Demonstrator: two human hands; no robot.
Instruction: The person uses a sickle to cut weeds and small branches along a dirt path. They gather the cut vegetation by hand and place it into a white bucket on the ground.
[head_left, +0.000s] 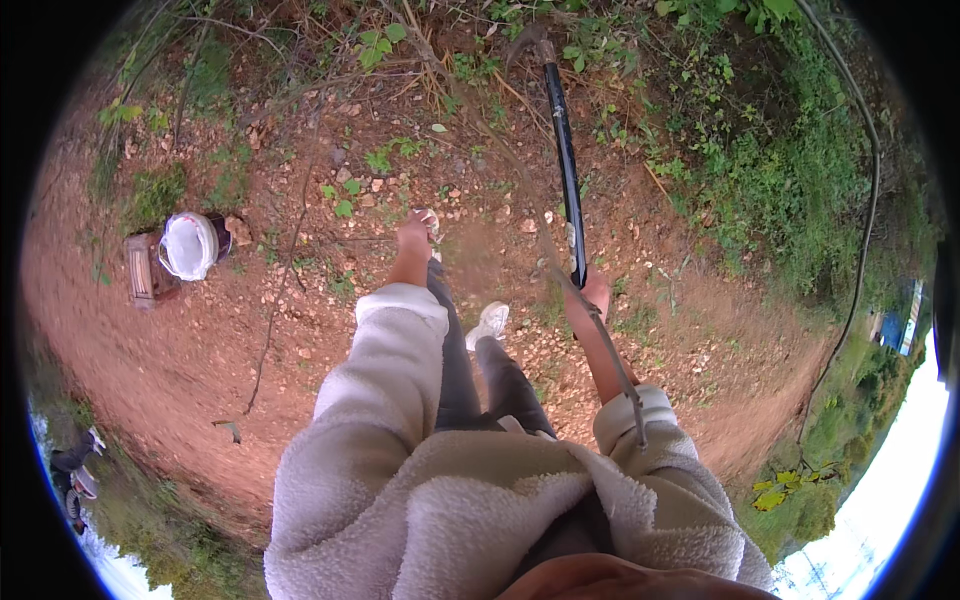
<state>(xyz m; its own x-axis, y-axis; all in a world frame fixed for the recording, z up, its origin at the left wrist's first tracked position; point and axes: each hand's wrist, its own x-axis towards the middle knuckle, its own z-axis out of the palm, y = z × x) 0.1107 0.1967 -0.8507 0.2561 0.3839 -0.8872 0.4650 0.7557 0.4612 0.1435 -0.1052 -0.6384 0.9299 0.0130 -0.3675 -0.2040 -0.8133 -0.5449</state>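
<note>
My right hand (589, 300) is closed around the lower end of a long black handle (566, 169). At the handle's far end, a curved metal head (527, 46), like a sickle or small hook, lies among the brush at the top. A thin bare branch (517, 169) crosses in front of my right wrist. My left hand (417, 231) is in front of my left leg with its fingers curled by a small whitish thing (429, 219), too small to name. Whether the fingers grip it is unclear.
A white bucket (189, 246) stands beside a brown box-like object (142, 270) at the left. Green undergrowth (787, 202) covers the bank at the right. Stony red soil lies around my white shoe (489, 324). Another person (75, 472) is far off at the lower left.
</note>
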